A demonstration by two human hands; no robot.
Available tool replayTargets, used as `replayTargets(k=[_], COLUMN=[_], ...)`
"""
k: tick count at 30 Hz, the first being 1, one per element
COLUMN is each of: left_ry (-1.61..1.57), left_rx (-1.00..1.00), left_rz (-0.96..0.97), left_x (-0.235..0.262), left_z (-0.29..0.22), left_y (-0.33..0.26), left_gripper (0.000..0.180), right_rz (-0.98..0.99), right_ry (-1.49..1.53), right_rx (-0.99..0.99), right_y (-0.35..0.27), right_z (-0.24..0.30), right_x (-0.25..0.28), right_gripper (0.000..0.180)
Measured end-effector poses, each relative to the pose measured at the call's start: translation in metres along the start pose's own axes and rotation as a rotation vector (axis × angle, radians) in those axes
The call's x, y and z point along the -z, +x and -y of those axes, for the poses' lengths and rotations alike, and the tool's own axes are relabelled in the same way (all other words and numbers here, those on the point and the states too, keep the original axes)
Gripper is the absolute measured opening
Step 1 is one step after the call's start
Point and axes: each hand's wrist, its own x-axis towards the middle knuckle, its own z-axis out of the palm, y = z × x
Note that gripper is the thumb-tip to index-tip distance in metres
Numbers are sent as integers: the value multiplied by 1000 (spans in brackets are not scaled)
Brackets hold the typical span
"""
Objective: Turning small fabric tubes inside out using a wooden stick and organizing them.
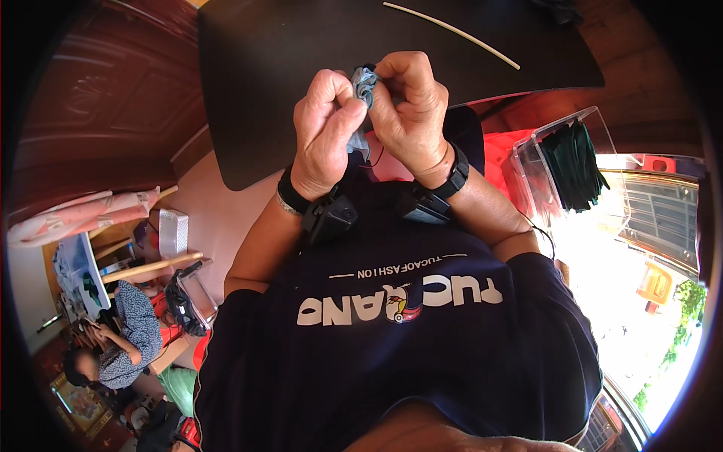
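A small bunched piece of grey-blue and dark green fabric (pixel 364 84) is pinched between my two hands, above the near part of a dark table. My left hand (pixel 324 128) has its thumb and bent fingers closed on the fabric's left side. From the other side my right hand (pixel 414 113) grips it with thumb and curled forefinger. A paler end of the cloth hangs below, beside my left palm. The folds hide how it is sewn or joined. Each wrist wears a black strap with a dark device.
On the dark table (pixel 256 98) lies a thin cream-coloured strip (pixel 459 34). A clear plastic bin (pixel 527 162) with dark green fabric strips (pixel 574 166) stands at the right, near something red. At the lower left, another person (pixel 124 343) sits by a table holding cloth pieces.
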Motion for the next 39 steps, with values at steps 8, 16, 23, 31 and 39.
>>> replayTargets(k=[8, 16, 23, 31, 39], left_ry=[-164, -193, 73, -113, 31], left_rx=[126, 272, 153, -53, 189], left_rz=[-151, -139, -90, -134, -212], left_x=[-1, 5, -4, -15, 14], left_z=[-4, -6, -10, -1, -10], left_y=[-3, 3, -2, -2, 4], left_gripper=[9, 3, 7, 24, 12], right_rz=[420, 401, 191, -25, 427], right_ry=[594, 609, -89, 146, 680], right_rx=[-504, -576, -202, -147, -594], right_y=[14, 10, 6, 2, 17], right_z=[7, 3, 2, 2, 13], right_x=[20, 21, 10, -6, 22], right_gripper=[16, 20, 17, 24, 34])
